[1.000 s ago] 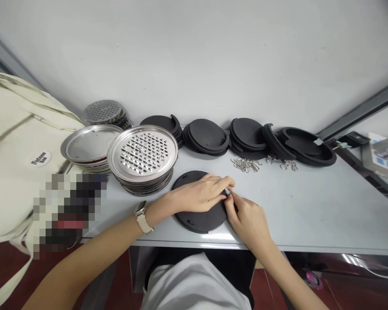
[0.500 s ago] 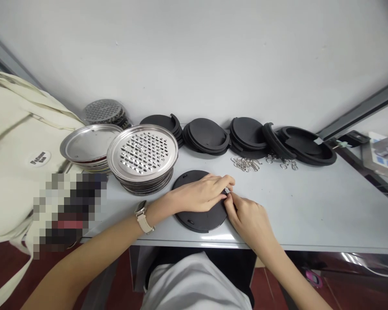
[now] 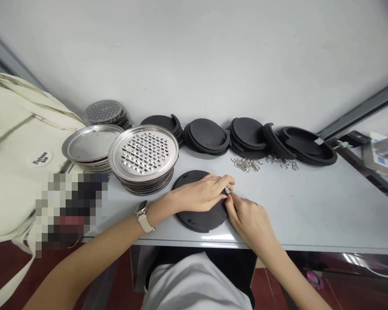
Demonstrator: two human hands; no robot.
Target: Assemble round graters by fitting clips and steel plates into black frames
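Note:
A round black disc [image 3: 200,221] with small slots lies flat near the table's front edge. My left hand [image 3: 207,193] rests across it, its fingers bent and pinched around a small metal piece [image 3: 226,190] at the disc's right edge. From the right, my right hand [image 3: 247,215] meets it there, thumb and forefinger pressed together on the same small piece. The fingers partly hide this piece, so its shape is unclear. Just left of the disc stands a stack of round metal grater plates [image 3: 144,154].
Plain metal plates [image 3: 92,144] and more grater discs [image 3: 104,113] stand at the left, beside a cream bag [image 3: 16,142]. Along the wall are stacks of black discs [image 3: 207,134] and black rings [image 3: 310,146]. Small metal clips [image 3: 245,164] lie before them.
Both hands hold nearly the same pose at the disc's right edge. The view has shifted very slightly.

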